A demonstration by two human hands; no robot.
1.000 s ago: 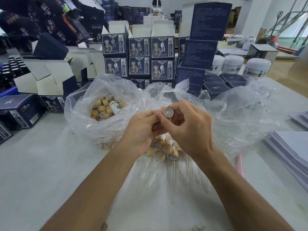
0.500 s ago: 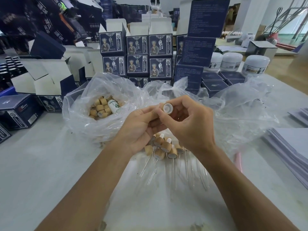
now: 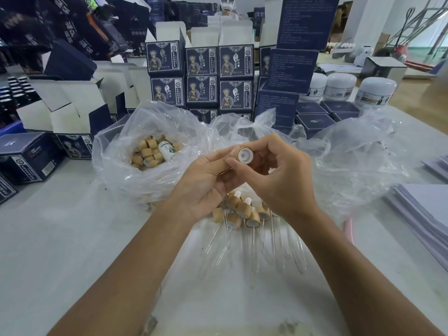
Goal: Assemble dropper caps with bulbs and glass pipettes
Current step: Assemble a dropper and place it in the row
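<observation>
Head view, left to right: dark blue cartons (image 3: pixel 31 158) and opened white-lined boxes (image 3: pixel 65 110) crowd the far left of the pale desk (image 3: pixel 60 238). Beside them a clear plastic bag (image 3: pixel 116 170) lies open, holding loose wooden dropper caps (image 3: pixel 148 154) and one small white bottle (image 3: pixel 166 150). Behind the bag stand stacked printed boxes (image 3: pixel 201 76) bearing a figure design. At centre, both hands meet above the desk. The left hand (image 3: pixel 206 183) has its fingers curled under a wooden cap (image 3: pixel 245 155), whose white inner face is turned toward the camera; the right hand (image 3: pixel 278 180) pinches that same cap between thumb and fingertips. Whether a bulb or a pipette is already seated in it cannot be told. Directly below the hands, a cluster of assembled droppers (image 3: pixel 244 212) rests on a plastic sheet (image 3: pixel 242 299), their glass pipettes (image 3: pixel 252 253) fanning toward the camera. To the right lies a second crumpled clear bag (image 3: pixel 358 161), with white jars (image 3: pixel 339 86) and flat dark boxes (image 3: pixel 315 121) behind it. A stack of pale paper sheets (image 3: pixel 421 214) sits at the far right edge.
</observation>
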